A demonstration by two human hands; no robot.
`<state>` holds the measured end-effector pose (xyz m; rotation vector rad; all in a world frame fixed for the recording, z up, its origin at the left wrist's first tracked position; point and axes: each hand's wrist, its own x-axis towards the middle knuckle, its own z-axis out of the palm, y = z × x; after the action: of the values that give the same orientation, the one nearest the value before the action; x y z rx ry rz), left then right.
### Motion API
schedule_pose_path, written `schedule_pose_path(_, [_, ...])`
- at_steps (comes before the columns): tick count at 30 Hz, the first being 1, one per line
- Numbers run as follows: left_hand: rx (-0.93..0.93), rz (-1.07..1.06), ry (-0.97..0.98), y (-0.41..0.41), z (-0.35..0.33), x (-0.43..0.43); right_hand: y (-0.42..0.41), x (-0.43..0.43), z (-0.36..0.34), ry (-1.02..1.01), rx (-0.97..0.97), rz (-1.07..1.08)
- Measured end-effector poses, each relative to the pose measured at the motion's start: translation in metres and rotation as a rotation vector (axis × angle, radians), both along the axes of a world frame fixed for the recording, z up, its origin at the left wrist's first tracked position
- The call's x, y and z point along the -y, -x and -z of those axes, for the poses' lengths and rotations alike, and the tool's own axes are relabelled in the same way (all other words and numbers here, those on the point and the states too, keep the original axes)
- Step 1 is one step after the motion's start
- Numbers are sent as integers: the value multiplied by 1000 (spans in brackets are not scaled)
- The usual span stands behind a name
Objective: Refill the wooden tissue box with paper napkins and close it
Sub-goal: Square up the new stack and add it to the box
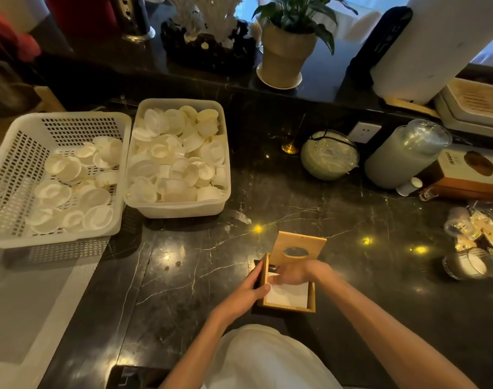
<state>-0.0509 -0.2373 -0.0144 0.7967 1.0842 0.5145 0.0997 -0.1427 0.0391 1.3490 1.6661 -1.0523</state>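
The wooden box (289, 304) stands on the dark marble counter (352, 276), near its front edge and directly ahead of the person. Its lid (300, 247), which has an oval slot, is swung up and stands at the far side of the box, leaving the top open. White paper napkins (289, 294) lie flat inside the box, filling its visible floor. The left hand (251, 287) is against the left wall of the box: fingers together and extended along the outside of that wall, thumb hooked over the rim and touching the napkins' left edge. The right hand (294, 273) reaches across the far half of the opening, palm down, fingers curled loosely and close together, resting on the napkins at their far edge; whether they pinch a sheet or merely press on it cannot be told, as the fingertips are blurred and partly hidden. A small dark object shows at the far left corner of the box, beside the right fingertips; its nature is unclear. To the far left of the box sit a solid white tub (178, 158) and, further left, a perforated white basket (20, 164), both holding small white cups. Beyond the box, to its right, stand a round glass jar (329, 155) and a tall pale canister (405, 155).
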Motion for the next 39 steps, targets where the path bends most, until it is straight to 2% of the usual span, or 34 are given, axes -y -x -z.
schedule_pose_path(9, [-10,-7,8,-4,6,-1,-2,14,4,-191,79,-152])
schedule_pose_path(16, [-55,6,9,-7,8,0,-2,17,5,-178,140,-217])
schedule_pose_path(20, [-61,3,-4,-8,4,2,-1,18,4,-179,127,-188])
schedule_pose_path(28, [-75,-71,-63,-3,-6,7,0,33,-1,-202,-40,-14])
schedule_pose_path(30, [-135,-75,-116,-3,-7,10,-9,40,-6,-261,-109,42])
schedule_pose_path(33, [-281,44,-205,-9,-12,11,-34,55,-12,-379,-238,154])
schedule_pose_path(37, [-567,226,-423,-16,-24,2,-58,62,-12,-686,-330,260])
schedule_pose_path(39, [-669,332,-467,-20,-27,-6,-55,66,-8,-801,-344,265])
